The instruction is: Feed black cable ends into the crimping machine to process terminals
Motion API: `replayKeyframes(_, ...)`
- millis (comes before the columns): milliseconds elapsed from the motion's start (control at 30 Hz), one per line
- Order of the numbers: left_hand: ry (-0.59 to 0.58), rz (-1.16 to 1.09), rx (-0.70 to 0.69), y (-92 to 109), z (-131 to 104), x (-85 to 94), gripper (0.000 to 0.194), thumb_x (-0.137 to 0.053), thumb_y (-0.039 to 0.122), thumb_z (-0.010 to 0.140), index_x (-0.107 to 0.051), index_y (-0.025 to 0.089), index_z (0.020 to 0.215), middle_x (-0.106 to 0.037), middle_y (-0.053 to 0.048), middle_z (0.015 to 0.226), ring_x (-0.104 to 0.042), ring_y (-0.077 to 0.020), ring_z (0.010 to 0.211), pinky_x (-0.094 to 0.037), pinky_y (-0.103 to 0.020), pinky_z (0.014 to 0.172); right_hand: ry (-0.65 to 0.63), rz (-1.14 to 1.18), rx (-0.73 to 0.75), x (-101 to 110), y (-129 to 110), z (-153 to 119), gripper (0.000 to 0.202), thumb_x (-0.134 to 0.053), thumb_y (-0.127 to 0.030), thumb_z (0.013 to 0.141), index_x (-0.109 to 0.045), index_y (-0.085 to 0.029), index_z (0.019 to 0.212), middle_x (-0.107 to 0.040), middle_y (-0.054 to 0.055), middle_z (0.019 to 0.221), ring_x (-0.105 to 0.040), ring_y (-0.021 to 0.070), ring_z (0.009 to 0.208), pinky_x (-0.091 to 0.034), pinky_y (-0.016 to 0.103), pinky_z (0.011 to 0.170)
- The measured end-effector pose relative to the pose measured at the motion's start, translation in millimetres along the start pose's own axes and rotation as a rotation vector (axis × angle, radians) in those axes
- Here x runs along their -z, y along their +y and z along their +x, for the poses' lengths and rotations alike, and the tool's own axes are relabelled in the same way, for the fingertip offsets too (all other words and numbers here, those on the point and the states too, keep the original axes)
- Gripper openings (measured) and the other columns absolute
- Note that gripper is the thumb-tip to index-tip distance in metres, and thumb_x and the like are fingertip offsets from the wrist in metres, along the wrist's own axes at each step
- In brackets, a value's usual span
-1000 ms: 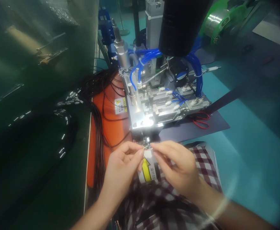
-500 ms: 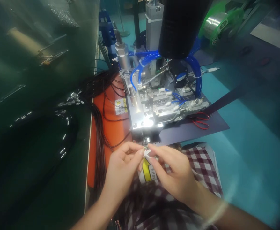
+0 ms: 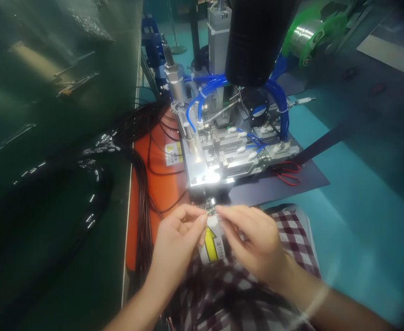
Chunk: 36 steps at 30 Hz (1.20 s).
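Observation:
My left hand [image 3: 179, 234] is closed in a pinch on a thin yellow-green wire [image 3: 209, 212], whose short end pokes out past the fingertips. Just to the right, my right hand [image 3: 252, 234] has its thumb and index fingertip a little apart, close to the wire end, with nothing visible between them. Both hands are in front of the metal machine [image 3: 222, 161]. Below the fingertips is a white label [image 3: 219, 246] with a yellow arrow. Where the wire runs inside my left hand is hidden.
Black cables [image 3: 141, 197] with shiny tips lie over the dark table [image 3: 50, 253] and the orange surface [image 3: 164, 193] at left. Blue air tubes [image 3: 219, 82] loop above the machine. A green spool [image 3: 305, 37] of silvery wire stands at back right, and red wires [image 3: 290, 174] lie beside the machine.
My right hand has drawn slightly right, away from the wire end. My left hand keeps its pinch in nearly the same place. The view has shifted slightly.

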State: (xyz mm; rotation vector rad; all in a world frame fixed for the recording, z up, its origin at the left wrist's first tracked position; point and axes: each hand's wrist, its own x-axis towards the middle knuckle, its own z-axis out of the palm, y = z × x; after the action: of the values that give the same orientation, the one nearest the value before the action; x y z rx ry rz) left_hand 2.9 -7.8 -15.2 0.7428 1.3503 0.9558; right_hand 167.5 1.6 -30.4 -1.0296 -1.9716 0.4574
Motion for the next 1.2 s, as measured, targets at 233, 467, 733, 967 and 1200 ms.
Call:
replayKeyframes(233,0.004,0.000,0.006,1.0,-0.2,0.6,0.023,-0.070,0.038,0.079,-0.062,0.016,0.079,-0.049,0.006,0.047,-0.037,-0.0048,0.043,-0.031,-0.016,0.044,-0.009,0.068,0.009,-3.7,-0.4,0.2,0.026,-0.057,-0.006,0.087,-0.067,-0.017,0.108,-0.073,0.006,0.089,-0.065,0.0179,0.074,-0.046,0.031,0.064)
replayKeyframes(467,0.003,0.061,0.023,0.9,-0.4,3.7,0.026,-0.070,0.041,0.078,-0.063,0.016,0.080,-0.048,0.006,0.046,-0.036,-0.0060,0.044,-0.027,-0.018,0.044,-0.039,0.548,-0.666,-8.2,-5.6,15.4,0.007,-0.065,-0.021,0.080,-0.069,-0.016,0.082,-0.066,0.002,0.070,-0.052,0.0105,0.050,-0.041,0.022,0.045)
replayKeyframes(733,-0.027,0.016,0.013,2.8,-2.4,3.7,0.024,-0.072,0.038,0.077,-0.062,0.017,0.084,-0.047,0.006,0.049,-0.037,-0.0061,0.044,-0.029,-0.019,0.044,-0.213,0.916,-0.871,-7.7,-1.6,30.9,0.013,-0.066,-0.025,0.076,-0.062,-0.014,0.071,-0.049,-0.006,0.050,-0.038,0.0054,0.040,-0.027,0.018,0.038)
replayKeyframes(967,-0.064,-0.075,0.019,7.1,-3.0,4.6,0.023,-0.071,0.034,0.078,-0.058,0.017,0.086,-0.050,0.006,0.052,-0.039,-0.0054,0.043,-0.031,-0.018,0.044,-0.286,1.031,-0.858,-10.4,2.5,28.7,0.015,-0.062,-0.026,0.082,-0.058,-0.015,0.072,-0.043,-0.009,0.044,-0.033,0.0049,0.041,-0.027,0.018,0.042)
replayKeyframes(1200,-0.163,-0.004,-0.001,9.3,-1.7,10.1,0.025,-0.069,0.030,0.081,-0.051,0.021,0.095,-0.057,0.007,0.060,-0.040,-0.0040,0.042,-0.033,-0.018,0.045,-0.417,0.993,-0.628,-4.0,9.4,37.9,0.010,-0.058,-0.020,0.084,-0.056,-0.015,0.075,-0.048,-0.004,0.062,-0.041,0.0088,0.054,-0.034,0.022,0.050)
